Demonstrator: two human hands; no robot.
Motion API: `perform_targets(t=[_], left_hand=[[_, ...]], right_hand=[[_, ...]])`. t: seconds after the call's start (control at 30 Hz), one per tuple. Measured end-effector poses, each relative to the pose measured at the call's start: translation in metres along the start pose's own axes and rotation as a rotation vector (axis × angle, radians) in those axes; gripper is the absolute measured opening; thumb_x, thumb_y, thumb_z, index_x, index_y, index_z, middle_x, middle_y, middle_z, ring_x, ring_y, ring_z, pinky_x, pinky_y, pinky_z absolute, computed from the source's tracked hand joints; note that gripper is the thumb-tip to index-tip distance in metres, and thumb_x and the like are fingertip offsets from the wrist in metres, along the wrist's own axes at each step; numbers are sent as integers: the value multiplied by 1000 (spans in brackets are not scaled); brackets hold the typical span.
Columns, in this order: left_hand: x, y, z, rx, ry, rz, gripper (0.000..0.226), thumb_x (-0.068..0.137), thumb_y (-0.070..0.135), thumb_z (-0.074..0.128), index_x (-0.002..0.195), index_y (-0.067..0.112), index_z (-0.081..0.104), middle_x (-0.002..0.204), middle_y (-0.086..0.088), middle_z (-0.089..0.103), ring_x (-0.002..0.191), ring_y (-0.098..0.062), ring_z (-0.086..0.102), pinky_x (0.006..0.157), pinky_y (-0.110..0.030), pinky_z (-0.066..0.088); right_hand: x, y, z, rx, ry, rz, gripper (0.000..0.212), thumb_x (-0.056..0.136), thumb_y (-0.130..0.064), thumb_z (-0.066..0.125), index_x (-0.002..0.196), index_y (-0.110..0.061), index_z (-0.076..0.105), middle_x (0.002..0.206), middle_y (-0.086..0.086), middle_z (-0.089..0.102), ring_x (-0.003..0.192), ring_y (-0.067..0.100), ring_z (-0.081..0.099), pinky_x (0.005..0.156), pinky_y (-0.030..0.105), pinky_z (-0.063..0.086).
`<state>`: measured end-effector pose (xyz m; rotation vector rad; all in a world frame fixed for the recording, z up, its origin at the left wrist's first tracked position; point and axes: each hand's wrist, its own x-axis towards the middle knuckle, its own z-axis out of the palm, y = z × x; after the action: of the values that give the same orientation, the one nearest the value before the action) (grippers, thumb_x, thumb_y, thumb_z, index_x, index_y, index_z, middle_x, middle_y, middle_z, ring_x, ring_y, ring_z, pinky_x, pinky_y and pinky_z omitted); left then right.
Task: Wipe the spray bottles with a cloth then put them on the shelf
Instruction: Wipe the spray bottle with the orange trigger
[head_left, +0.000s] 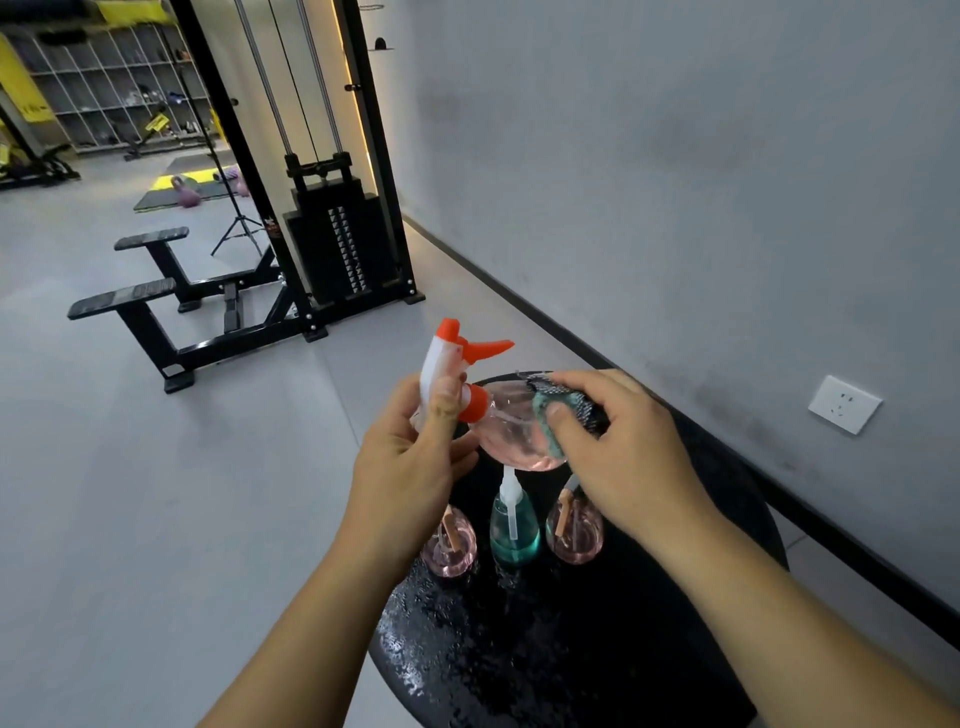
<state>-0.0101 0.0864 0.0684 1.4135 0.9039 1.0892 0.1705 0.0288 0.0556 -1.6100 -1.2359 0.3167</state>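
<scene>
Nearest you, a round black table (519, 665) with a glittery, speckled top carries three small bulbous bottles: a pink one (448, 545), a teal pump bottle (514, 530) and another pink one (574, 530). Above them your left hand (410, 457) grips the white-and-orange trigger head of a clear pink spray bottle (506, 434), tipped sideways. Your right hand (618, 447) presses a teal cloth (553, 415) against its rounded body. Beyond stands a black weight-stack machine (337, 244).

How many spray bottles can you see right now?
4. One pink spray bottle held in both hands; a second pink bottle, a teal bottle and a third pink bottle standing on the black table.
</scene>
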Motion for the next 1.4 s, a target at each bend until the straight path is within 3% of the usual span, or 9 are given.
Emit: perform_targets(t=[0.1, 0.27, 0.5, 0.6, 0.73, 0.97, 1.2, 1.33, 1.4], left_hand=[[-2, 0, 4, 32, -28, 16, 28, 103, 52, 53, 118, 34, 70, 107, 8, 81, 96, -16, 80, 84, -33, 64], [-2, 5, 5, -68, 87, 5, 33, 96, 59, 57, 113, 35, 72, 101, 7, 81, 93, -27, 81, 82, -40, 64], [-8, -2, 23, -65, 150, -61, 28, 103, 56, 58, 97, 34, 73, 96, -6, 79, 83, -29, 79, 76, -44, 65], [-5, -3, 21, -85, 176, -102, 31, 102, 58, 58, 96, 31, 72, 97, -8, 80, 81, -32, 79, 75, -48, 67], [-2, -2, 16, -111, 217, -117, 35, 105, 57, 55, 108, 25, 69, 106, -10, 80, 83, -32, 82, 77, -46, 66], [-6, -2, 23, -110, 174, -144, 33, 107, 50, 56, 103, 20, 69, 103, -17, 77, 79, -33, 81, 72, -44, 66], [-3, 0, 17, -122, 197, -145, 28, 109, 47, 53, 106, 23, 67, 98, -12, 81, 81, -34, 82, 74, -43, 64], [-5, -3, 25, -121, 171, -162, 32, 109, 46, 55, 104, 17, 67, 102, -20, 78, 81, -36, 81, 71, -43, 66], [-4, -3, 25, -123, 162, -169, 35, 108, 48, 54, 105, 15, 66, 100, -19, 79, 80, -35, 81, 69, -41, 65]], right_hand=[[-5, -4, 1, -34, -61, -85, 31, 99, -22, 66, 127, -35, 68, 121, -24, 60, 109, -13, 55, 85, -2, 42], [5, 10, -11, 41, 20, 74, 27, 99, -26, 66, 125, -34, 70, 122, -13, 65, 91, -6, 67, 64, 5, 50], [-11, -6, 5, -117, -61, -185, 32, 98, -25, 67, 129, -33, 69, 123, -22, 56, 117, -3, 54, 97, 11, 46], [-10, -5, 4, -167, -56, -219, 31, 97, -26, 67, 128, -32, 69, 121, -22, 56, 115, -2, 55, 97, 15, 46], [-3, -1, -3, -56, 13, -84, 31, 96, -24, 68, 127, -30, 70, 117, -21, 59, 102, 1, 64, 88, 23, 58], [-10, -8, 6, -223, -74, -267, 30, 96, -27, 70, 125, -34, 70, 119, -23, 55, 118, 0, 51, 97, 11, 41], [1, 1, -13, -17, 35, 8, 30, 98, -18, 66, 126, -27, 70, 120, -12, 60, 100, -13, 59, 61, -5, 41], [-11, -9, 0, -157, -73, -183, 31, 97, -23, 67, 126, -33, 70, 122, -20, 56, 118, -2, 52, 97, 8, 42], [-11, -9, 2, -195, -87, -220, 30, 96, -24, 68, 124, -33, 71, 121, -22, 56, 119, -1, 52, 99, 11, 41]])
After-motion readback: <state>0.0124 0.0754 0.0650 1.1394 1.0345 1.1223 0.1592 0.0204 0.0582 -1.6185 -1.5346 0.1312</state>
